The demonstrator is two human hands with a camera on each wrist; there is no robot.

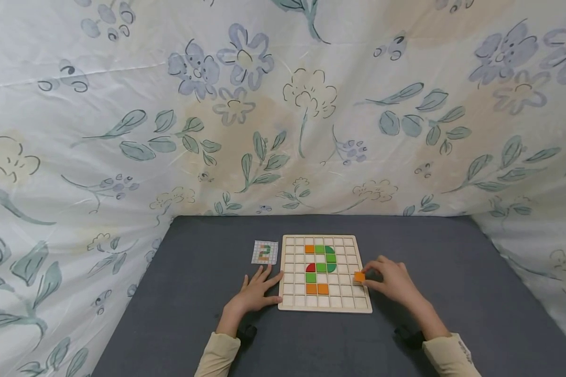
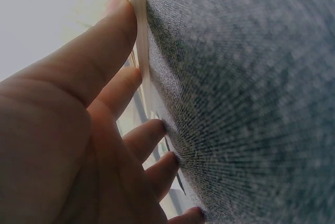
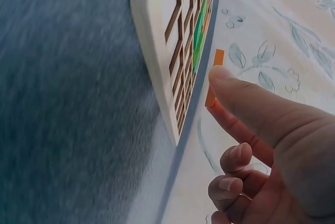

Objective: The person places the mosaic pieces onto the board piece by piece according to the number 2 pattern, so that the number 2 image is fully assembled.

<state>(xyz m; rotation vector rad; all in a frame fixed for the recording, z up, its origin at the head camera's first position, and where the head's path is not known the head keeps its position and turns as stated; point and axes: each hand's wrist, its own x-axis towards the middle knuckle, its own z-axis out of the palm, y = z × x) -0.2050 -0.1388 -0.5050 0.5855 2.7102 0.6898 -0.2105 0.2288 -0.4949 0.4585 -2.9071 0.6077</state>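
Note:
A light wooden grid board lies on the dark table. Orange, green and red tiles sit in its middle cells, some square and some with a rounded side, in the form of a 2. At the board's left edge rests my left hand, fingers spread; in the left wrist view the thumb and index finger touch the wooden rim. My right hand pinches a square orange tile between thumb and index finger, held above the table by the board's right side. The right wrist view shows this tile edge-on.
Beyond my left fingertips lies a small pattern card with a coloured 2 on a grid. A dark grey cloth covers the table. Flower-printed curtains hang behind it and at both sides.

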